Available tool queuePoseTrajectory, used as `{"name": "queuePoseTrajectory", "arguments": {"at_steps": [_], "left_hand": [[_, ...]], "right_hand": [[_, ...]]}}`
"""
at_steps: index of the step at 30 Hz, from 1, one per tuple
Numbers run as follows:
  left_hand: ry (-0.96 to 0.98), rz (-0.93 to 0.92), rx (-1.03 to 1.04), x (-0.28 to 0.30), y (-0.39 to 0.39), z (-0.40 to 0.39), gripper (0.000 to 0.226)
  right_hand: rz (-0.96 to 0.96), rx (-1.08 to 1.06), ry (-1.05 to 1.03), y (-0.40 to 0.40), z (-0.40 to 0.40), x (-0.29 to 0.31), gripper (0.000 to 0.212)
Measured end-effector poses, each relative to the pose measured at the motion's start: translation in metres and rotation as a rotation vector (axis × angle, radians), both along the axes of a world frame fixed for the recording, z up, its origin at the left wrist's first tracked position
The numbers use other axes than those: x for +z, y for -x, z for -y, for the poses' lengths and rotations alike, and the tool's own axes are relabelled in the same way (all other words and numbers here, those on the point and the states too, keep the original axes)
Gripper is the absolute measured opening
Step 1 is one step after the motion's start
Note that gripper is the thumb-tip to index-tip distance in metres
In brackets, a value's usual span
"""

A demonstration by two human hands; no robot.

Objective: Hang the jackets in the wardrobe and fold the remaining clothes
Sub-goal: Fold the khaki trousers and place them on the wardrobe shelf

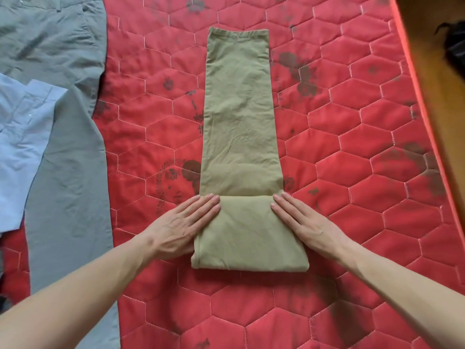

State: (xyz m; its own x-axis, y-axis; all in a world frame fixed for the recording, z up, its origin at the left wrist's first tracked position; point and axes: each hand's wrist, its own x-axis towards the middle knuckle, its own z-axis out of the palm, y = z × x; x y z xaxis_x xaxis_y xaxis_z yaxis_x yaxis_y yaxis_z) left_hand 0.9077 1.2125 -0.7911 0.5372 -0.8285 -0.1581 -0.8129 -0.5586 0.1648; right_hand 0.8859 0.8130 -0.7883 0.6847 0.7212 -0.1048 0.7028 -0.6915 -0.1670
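Red quilted mattress (352, 137), khaki trousers (239, 117) between flat left hand (181, 227), flat right hand (307, 225), fingers straight

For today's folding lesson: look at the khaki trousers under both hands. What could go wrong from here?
The trousers taper, so further folds may drift crooked. Both hands, left and right, press only the fold's sides; lifting them may let it spring open. The grey garment lies close and could get caught.

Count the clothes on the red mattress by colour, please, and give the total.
Khaki: 1, the trousers, partly folded, with both hands flat on the fold
Grey: 1, the garment at the left
Light blue: 1, the shirt lying on the grey one
Total: 3
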Motion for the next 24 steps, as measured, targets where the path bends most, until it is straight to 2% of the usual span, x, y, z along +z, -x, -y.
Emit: {"name": "queuePoseTrajectory", "arguments": {"at_steps": [3, 7, 9, 12, 14, 16, 18, 20, 21, 22, 23, 24], "left_hand": [[-0.004, -0.069, -0.033, 0.008, -0.004, -0.003, 0.098], [0.066, -0.183, -0.052, 0.014, -0.003, -0.006, 0.095], [0.158, -0.284, -0.028, 0.017, 0.001, -0.007, 0.091], [0.295, -0.374, 0.09, 0.019, 0.013, -0.007, 0.075], [0.376, -0.393, 0.225, 0.019, 0.022, -0.004, 0.063], [0.461, -0.455, 0.452, 0.026, 0.029, 0.005, 0.051], [0.51, -0.496, 0.671, 0.032, 0.035, 0.018, 0.041], [0.549, -0.511, 0.865, 0.037, 0.039, 0.03, 0.043], [0.574, -0.535, 0.954, 0.039, 0.039, 0.037, 0.048], [0.606, -0.565, 1.036, 0.041, 0.039, 0.043, 0.055], [0.641, -0.594, 1.102, 0.041, 0.039, 0.048, 0.061], [0.667, -0.616, 1.158, 0.041, 0.039, 0.053, 0.066]], "right_hand": [[-0.182, -0.014, -0.024, -0.006, 0.005, 0.007, 0.058], [-0.47, -0.111, -0.154, -0.01, 0.005, 0.03, 0.064], [-0.605, -0.244, -0.24, -0.005, 0.003, 0.042, 0.061], [-0.737, -0.576, -0.335, 0.005, -0.003, 0.055, 0.053], [-0.8, -0.807, -0.421, 0.012, -0.008, 0.052, 0.042], [-0.881, -0.997, -0.524, 0.019, -0.016, 0.048, 0.026], [-0.953, -1.21, -0.642, 0.019, -0.031, 0.054, 0.037], [-0.855, -1.286, -0.854, 0.018, -0.042, 0.052, 0.029], [-0.795, -1.356, -0.979, 0.011, -0.049, 0.049, 0.015], [-0.761, -1.365, -1.117, 0.004, -0.057, 0.047, 0.025], [-0.787, -1.399, -1.253, -0.003, -0.061, 0.047, 0.066], [-0.841, -1.397, -1.386, -0.011, -0.066, 0.048, 0.097]]}}
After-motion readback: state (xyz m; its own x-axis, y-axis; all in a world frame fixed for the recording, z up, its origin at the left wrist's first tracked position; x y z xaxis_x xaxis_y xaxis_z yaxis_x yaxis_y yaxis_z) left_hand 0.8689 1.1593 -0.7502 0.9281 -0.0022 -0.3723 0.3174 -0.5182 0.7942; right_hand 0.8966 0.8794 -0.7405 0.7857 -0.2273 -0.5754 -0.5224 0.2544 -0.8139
